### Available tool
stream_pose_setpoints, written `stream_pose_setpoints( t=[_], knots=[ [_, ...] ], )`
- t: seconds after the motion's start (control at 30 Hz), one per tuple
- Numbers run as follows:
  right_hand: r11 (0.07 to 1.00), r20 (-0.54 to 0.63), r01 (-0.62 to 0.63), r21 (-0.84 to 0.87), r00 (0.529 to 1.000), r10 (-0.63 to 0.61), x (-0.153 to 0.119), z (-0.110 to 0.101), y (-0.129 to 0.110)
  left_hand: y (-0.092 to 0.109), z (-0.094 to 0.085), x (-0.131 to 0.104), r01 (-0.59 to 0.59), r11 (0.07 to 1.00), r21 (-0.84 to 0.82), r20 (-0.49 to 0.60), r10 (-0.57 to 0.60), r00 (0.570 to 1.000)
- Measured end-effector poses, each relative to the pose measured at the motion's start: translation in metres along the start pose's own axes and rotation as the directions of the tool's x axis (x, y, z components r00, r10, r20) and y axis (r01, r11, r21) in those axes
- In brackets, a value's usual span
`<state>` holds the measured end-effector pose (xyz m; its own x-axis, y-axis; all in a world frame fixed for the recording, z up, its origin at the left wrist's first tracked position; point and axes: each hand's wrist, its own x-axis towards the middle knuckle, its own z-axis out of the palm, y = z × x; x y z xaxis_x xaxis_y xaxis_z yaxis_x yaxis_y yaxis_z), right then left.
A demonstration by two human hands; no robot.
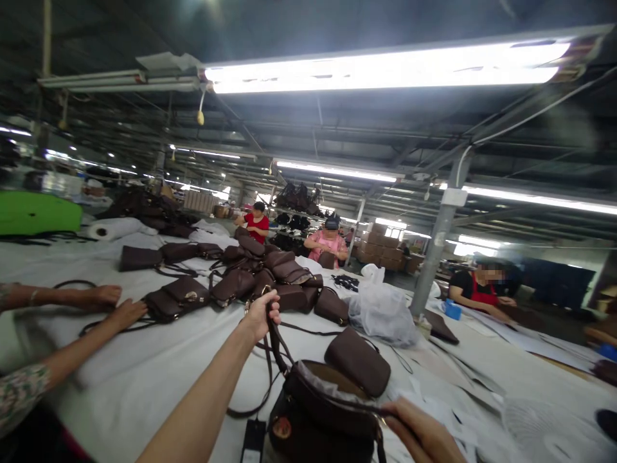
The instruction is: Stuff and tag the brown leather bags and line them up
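Observation:
A dark brown handbag stands in front of me on the white table, its top open and clear plastic showing inside. My left hand is closed around its strap, pulled up to the left of the opening. At the bag's right top corner, my right hand pinches the dark edge of the opening; the fingertips are partly hidden. A round emblem marks the bag's front, and a black tag hangs at its left. Just behind lies another brown bag.
Several brown bags are heaped across the table. From the left, a co-worker's hands reach to a brown bag. Crumpled plastic lies near a grey post. A fan-like white guard is at lower right. Other people sit farther back.

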<state>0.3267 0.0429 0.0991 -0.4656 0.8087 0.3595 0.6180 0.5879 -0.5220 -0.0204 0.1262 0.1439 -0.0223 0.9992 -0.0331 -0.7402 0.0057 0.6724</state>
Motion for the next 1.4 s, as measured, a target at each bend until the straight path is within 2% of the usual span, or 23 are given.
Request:
stream_pose_setpoints(
  t=[0.1, 0.2, 0.27, 0.37, 0.47, 0.57, 0.63, 0.7, 0.77, 0.93, 1.0, 1.07, 1.2, 1.33, 1.4],
  knots=[
    [0.954, -0.049, 0.048, -0.295, 0.997, -0.065, 0.029, -0.025, -0.036, -0.019, 0.033, -0.016, 0.060, 0.988, 0.139, 0.165, -0.083, 0.983],
    [0.834, -0.052, 0.051, -0.549, 0.994, -0.096, 0.068, -0.029, -0.076, -0.043, 0.064, -0.031, 0.097, 0.950, 0.295, 0.286, -0.185, 0.940],
    [0.762, -0.046, 0.048, -0.646, 0.994, -0.101, 0.089, -0.024, -0.096, -0.055, 0.077, -0.039, 0.098, 0.920, 0.380, 0.337, -0.237, 0.911],
    [0.721, -0.041, 0.039, -0.691, 0.995, -0.093, 0.107, -0.018, -0.111, -0.063, 0.081, -0.046, 0.089, 0.906, 0.414, 0.364, -0.254, 0.896],
    [0.732, -0.018, 0.057, -0.679, 0.995, -0.094, 0.111, -0.024, -0.102, -0.057, 0.070, -0.047, 0.023, 0.868, 0.497, 0.391, -0.247, 0.887],
    [0.734, -0.018, 0.057, -0.677, 0.995, -0.094, 0.107, -0.041, -0.074, -0.045, 0.050, -0.040, -0.120, 0.812, 0.571, 0.365, -0.120, 0.923],
    [0.746, -0.117, -0.027, -0.665, 0.991, -0.069, 0.102, -0.050, -0.055, -0.039, 0.039, -0.033, -0.159, 0.826, 0.540, 0.299, -0.012, 0.954],
    [0.774, -0.232, -0.099, -0.626, 0.971, -0.063, 0.096, -0.050, -0.043, -0.039, 0.034, -0.028, -0.164, 0.857, 0.488, 0.243, 0.048, 0.969],
    [0.793, -0.250, -0.084, -0.604, 0.964, -0.088, 0.091, -0.036, -0.043, -0.047, 0.038, -0.027, -0.149, 0.898, 0.413, 0.212, 0.064, 0.975],
    [0.705, -0.025, 0.041, -0.708, 0.996, -0.082, 0.091, 0.014, -0.075, -0.084, 0.066, -0.033, -0.010, 0.990, 0.144, 0.249, -0.026, 0.968],
    [0.692, 0.002, 0.040, -0.721, 0.999, -0.055, 0.095, 0.023, -0.085, -0.093, 0.073, -0.034, -0.020, 0.996, 0.090, 0.255, -0.004, 0.967],
    [0.724, 0.008, 0.042, -0.689, 0.999, -0.050, 0.096, 0.025, -0.088, -0.093, 0.072, -0.030, -0.015, 1.000, -0.005, 0.209, 0.016, 0.978],
    [0.844, 0.048, 0.070, -0.532, 0.997, -0.052, 0.084, 0.017, -0.071, -0.066, 0.055, -0.016, -0.019, 0.987, -0.157, 0.088, 0.034, 0.996],
    [0.918, 0.038, 0.019, -0.396, 0.999, -0.005, 0.057, -0.001, -0.038, -0.028, 0.027, -0.004, -0.062, 0.981, -0.181, 0.036, 0.070, 0.997],
    [0.950, 0.048, 0.018, -0.310, 0.999, -0.004, 0.047, -0.015, -0.024, -0.016, 0.017, -0.001, -0.074, 0.984, -0.164, 0.030, 0.080, 0.996]
  ],
)
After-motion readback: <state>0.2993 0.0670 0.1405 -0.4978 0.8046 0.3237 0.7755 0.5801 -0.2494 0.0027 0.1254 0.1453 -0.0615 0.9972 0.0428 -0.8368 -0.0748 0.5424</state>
